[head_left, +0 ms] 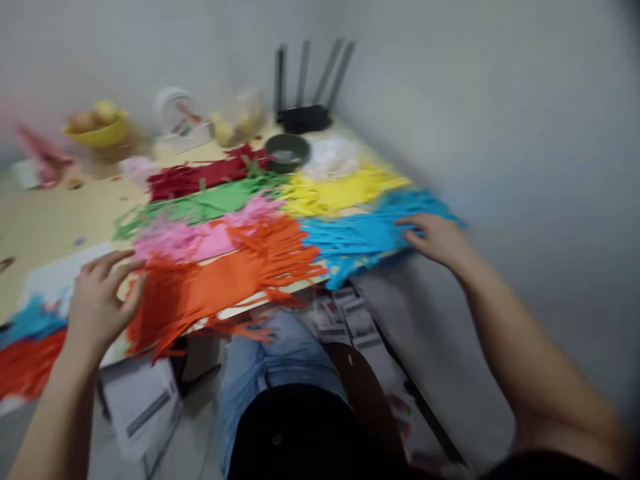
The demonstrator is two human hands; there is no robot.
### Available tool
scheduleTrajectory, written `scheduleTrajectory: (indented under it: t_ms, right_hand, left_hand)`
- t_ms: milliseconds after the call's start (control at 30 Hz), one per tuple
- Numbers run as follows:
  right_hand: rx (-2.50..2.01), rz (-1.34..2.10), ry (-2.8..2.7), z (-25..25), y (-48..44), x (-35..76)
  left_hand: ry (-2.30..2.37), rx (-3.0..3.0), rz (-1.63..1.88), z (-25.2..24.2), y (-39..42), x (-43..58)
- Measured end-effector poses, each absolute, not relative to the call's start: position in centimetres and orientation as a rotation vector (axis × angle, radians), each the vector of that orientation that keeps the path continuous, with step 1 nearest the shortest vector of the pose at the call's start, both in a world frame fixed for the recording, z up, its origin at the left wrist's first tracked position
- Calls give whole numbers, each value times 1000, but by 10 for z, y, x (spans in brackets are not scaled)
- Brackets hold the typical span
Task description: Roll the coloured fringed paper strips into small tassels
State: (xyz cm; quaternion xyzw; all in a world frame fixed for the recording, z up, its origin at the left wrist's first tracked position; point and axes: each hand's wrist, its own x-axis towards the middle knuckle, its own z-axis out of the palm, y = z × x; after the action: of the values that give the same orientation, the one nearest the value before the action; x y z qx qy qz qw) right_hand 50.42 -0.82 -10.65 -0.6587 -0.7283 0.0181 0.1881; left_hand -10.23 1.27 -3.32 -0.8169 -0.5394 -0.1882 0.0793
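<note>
My left hand (103, 297) hovers over or touches the left end of an orange fringed sheet (220, 283), its fingers and thumb apart. My right hand (437, 240) rests at the right end of a blue fringed sheet (373, 230), fingers stretched over the strips. Behind these lie a pink fringed sheet (205, 241), a green one (213, 203), a dark red one (207, 177) and a yellow one (345, 191). The sheets look like paper or thin cloth; blur hides which. Orange fringes hang over the table's front edge.
A dark green bowl (287, 153) stands behind the sheets beside a white bundle (331, 158). A black router (304, 119) is in the back corner. A yellow bowl (103, 133) holds round items. More blue (35, 320) and orange (30, 363) pieces lie left. A wall rises at right.
</note>
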Motion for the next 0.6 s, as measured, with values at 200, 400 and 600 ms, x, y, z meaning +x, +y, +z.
scheduleTrajectory:
  t_ms: [200,400,600]
  right_hand:
    - [-1987,180,-2167,-131,-9,576]
    - [-1934,213,-2260,-130,5,594]
    - [-1913,231,-2250,-130,14,611]
  left_hand:
    - [-734,-3326,-589,-51,36,174]
    - [-730,-3444,-261,-89,61,380]
    - [-958,-3343,-141,-119,85,421]
